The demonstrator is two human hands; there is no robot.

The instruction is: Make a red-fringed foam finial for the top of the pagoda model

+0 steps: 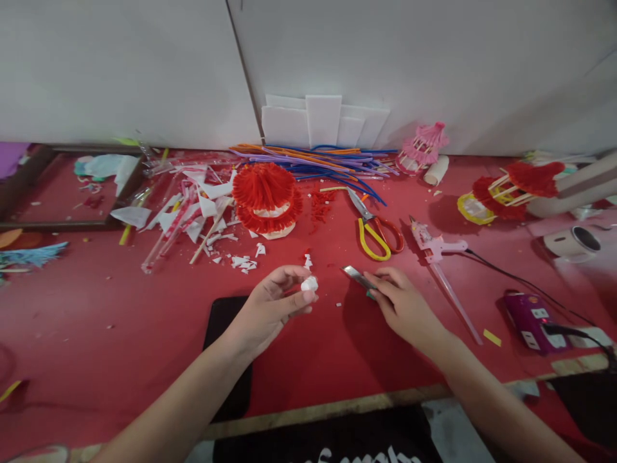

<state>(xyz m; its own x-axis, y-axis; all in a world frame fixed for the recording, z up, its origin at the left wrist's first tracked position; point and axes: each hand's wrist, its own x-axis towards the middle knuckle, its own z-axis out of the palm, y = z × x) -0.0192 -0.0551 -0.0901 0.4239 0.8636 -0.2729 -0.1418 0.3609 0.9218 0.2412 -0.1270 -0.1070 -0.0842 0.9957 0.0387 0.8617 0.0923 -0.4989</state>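
Tabletop (pixel 144 360), red, spreads under left hand (pixel 270 305) and right hand (pixel 409 308). Three paper-fringed models look largely built: red model (pixel 267 193) beyond the left, pink model (pixel 424 145) and red-and-yellow model (pixel 506 197) beyond the right. One glue gun (pixel 431 246) and one pair of scissors (pixel 367 217) lie past the right hand, which grips one cutter knife (pixel 355 276). The left pinches one foam-like lump (pixel 309 283), seemingly part-trimmed; I cannot tell what trimming remains.
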